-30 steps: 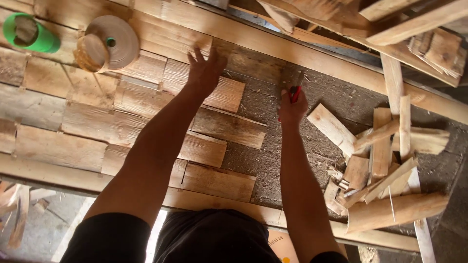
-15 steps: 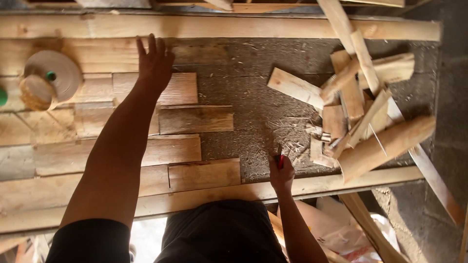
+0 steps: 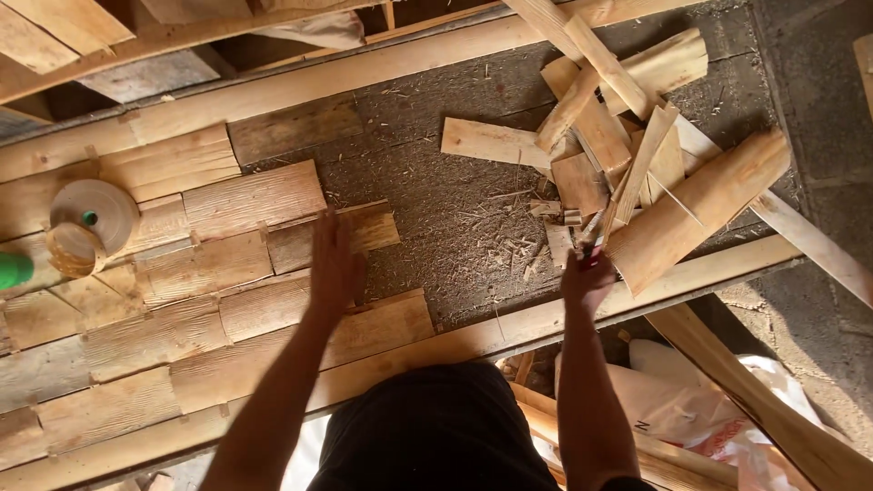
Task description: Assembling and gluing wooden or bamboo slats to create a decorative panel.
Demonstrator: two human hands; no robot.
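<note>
My left hand [image 3: 335, 264] hovers open, blurred, over a patchwork of short wooden pieces [image 3: 227, 273] laid side by side inside a long wooden frame [image 3: 546, 318]. Fingers spread, it holds nothing. My right hand [image 3: 587, 277] is closed around a small tool with a red handle [image 3: 593, 250], its metal tip pointing up toward a heap of loose wood offcuts [image 3: 627, 173]. Between the laid pieces and the heap lies bare dark board [image 3: 455, 209] strewn with splinters.
A roll of pale tape [image 3: 95, 218] lies on the laid pieces at the left, with a green object [image 3: 14, 270] at the left edge. A long plank [image 3: 773, 418] and white plastic bags [image 3: 691, 409] lie below the frame at the right.
The view has shifted. My left hand has drawn back from the far wooden pieces toward the near ones. My right hand, still gripping the red-handled tool, has moved right toward the offcut heap.
</note>
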